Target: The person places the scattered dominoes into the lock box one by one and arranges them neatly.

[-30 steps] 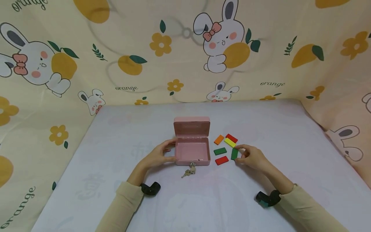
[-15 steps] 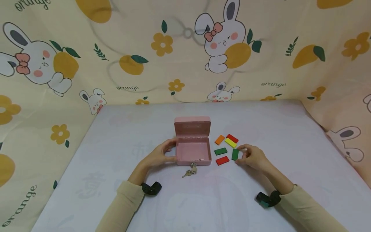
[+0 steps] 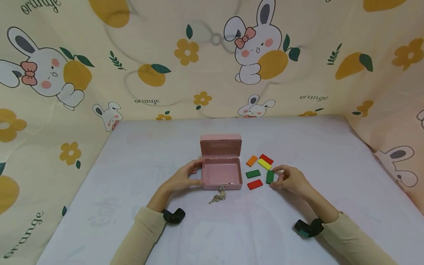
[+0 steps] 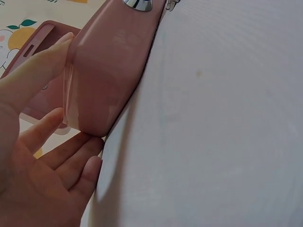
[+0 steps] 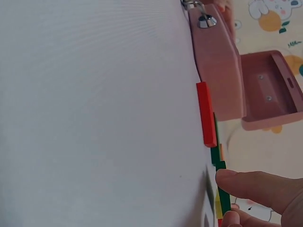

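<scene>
A pink metal cash box (image 3: 222,187) stands on the table with its lid raised. My left hand (image 3: 182,178) grips its left end, thumb at one corner and fingers along the side; in the left wrist view the fingers (image 4: 78,156) reach the lower corner. A pair of keys (image 3: 216,197) hangs from the front lock. Right of the box, my right hand (image 3: 291,180) pinches a green block (image 5: 222,187) by its two ends. Beside it lie another green block (image 3: 253,173), a red block (image 5: 206,113), a yellow block (image 3: 264,164), an orange block (image 3: 251,160) and a second red block (image 3: 266,159).
The table wears a white cloth (image 3: 132,154). Behind and to the sides, a cream curtain (image 3: 159,48) printed with rabbits and oranges hangs down to the table. A black camera (image 3: 173,216) sits on my left wrist, another camera (image 3: 308,228) on my right.
The held green block has turned slightly between my right fingers, showing more of its broad face. My left hand stays at the box. The whole view has drifted a little.
</scene>
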Motion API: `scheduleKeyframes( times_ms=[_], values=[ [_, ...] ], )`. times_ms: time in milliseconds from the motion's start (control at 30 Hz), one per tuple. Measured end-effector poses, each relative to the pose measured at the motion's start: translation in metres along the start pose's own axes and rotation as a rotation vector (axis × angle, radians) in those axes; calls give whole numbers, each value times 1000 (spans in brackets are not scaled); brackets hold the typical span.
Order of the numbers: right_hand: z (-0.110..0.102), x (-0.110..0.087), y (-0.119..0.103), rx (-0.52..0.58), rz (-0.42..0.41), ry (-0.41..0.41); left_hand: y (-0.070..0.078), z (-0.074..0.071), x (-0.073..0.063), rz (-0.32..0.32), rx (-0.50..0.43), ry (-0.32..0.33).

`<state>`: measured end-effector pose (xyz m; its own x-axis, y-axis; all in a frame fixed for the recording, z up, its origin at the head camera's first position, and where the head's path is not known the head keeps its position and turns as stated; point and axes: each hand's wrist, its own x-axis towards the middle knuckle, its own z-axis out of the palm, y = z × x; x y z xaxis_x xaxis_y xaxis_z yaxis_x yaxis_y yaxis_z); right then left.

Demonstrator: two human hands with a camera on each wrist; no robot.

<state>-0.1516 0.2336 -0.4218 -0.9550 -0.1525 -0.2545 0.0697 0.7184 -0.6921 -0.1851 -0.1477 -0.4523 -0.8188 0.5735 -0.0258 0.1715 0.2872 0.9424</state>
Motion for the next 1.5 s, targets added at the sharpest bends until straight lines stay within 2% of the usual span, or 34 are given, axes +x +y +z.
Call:
scheduleKeyframes(
  times_ms=[600,833,1200,1367,1500],
  values=[
    [-4,3,-14,13,-56,27,2,-1,-1,14,-11,-20],
    [-4,4,-21,28,-84,27,2,-1,-2,-6,-25,-30],
    [-1,6,-31,2,-103,39,1,-1,0,21,-6,-39],
    [2,8,-37,38,-114,33,3,-1,-1,-2,-1,-28],
    [4,9,-41,67,-119,33,3,-1,-1,11,4,-28]
  ],
)
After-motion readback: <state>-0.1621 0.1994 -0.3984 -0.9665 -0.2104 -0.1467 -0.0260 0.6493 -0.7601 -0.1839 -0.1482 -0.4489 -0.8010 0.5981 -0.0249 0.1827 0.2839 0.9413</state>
